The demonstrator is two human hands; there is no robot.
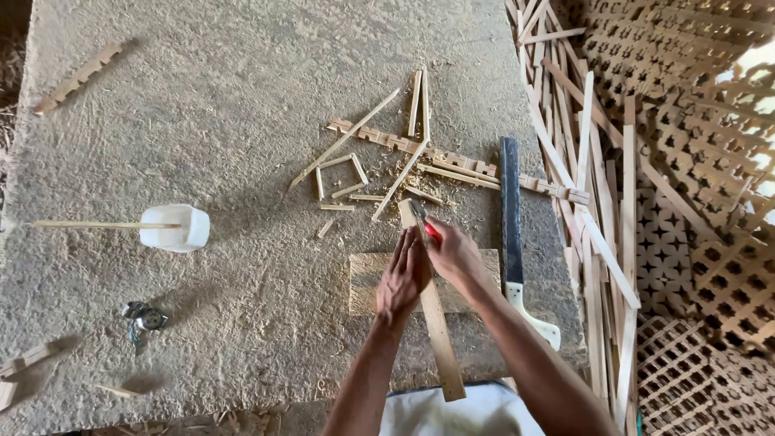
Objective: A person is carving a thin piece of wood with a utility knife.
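Both forearms reach in from the near edge and meet over a long wooden slat (pixel 436 323) that runs from the near edge of the table (pixel 202 121) away toward the scraps. That slat lies across a flat wooden block (pixel 367 282) set on the sawdust-covered top. On the slat's left side, the left hand (pixel 404 274) presses down with fingers stretched out flat, so its grip is open. Just right of it, the right hand (pixel 456 254) has its grip closed around a small red-handled cutting tool (pixel 425 224), the metal tip resting at the slat's far end.

Right of the hands lies a long dark machete (pixel 511 210) with a pale handle. Beyond the slat's tip sits a scatter of thin offcuts and a notched strip (pixel 420 149). Well to the left stands a white plastic pot (pixel 175 228) with a thin stick (pixel 89 224) in it. At the far right, lattice panels (pixel 710 161) and loose slats are piled.
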